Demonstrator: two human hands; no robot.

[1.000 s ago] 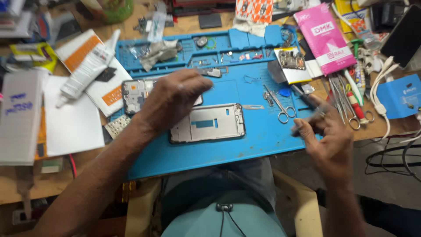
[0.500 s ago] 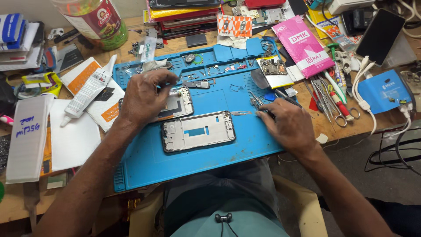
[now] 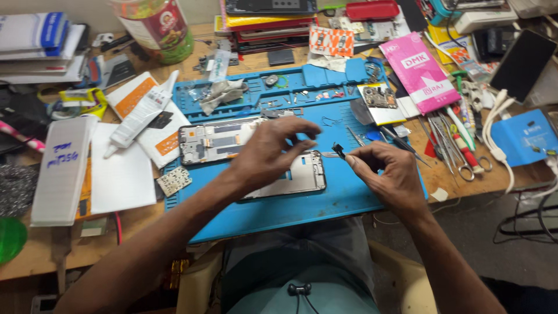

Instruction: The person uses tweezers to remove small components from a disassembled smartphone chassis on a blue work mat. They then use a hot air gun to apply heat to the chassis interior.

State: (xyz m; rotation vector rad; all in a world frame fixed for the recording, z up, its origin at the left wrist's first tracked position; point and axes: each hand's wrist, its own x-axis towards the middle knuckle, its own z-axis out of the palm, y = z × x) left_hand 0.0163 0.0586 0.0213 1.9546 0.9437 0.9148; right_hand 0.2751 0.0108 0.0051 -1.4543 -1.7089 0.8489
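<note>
My right hand (image 3: 386, 174) has come off the mat and in from three o'clock, now pinching a small dark part (image 3: 338, 150) at its fingertips. My left hand (image 3: 268, 152) has lifted off the upper phone body (image 3: 216, 141), fingers spread, gripping nothing, hovering over the phone frame (image 3: 302, 177) at centre of the blue mat (image 3: 279, 212). Looks like the part's ready to go in.

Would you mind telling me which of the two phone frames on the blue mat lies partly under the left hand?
The nearer frame, with the open middle; the left hand hovers over it. The farther frame lies uncovered beyond.
</note>
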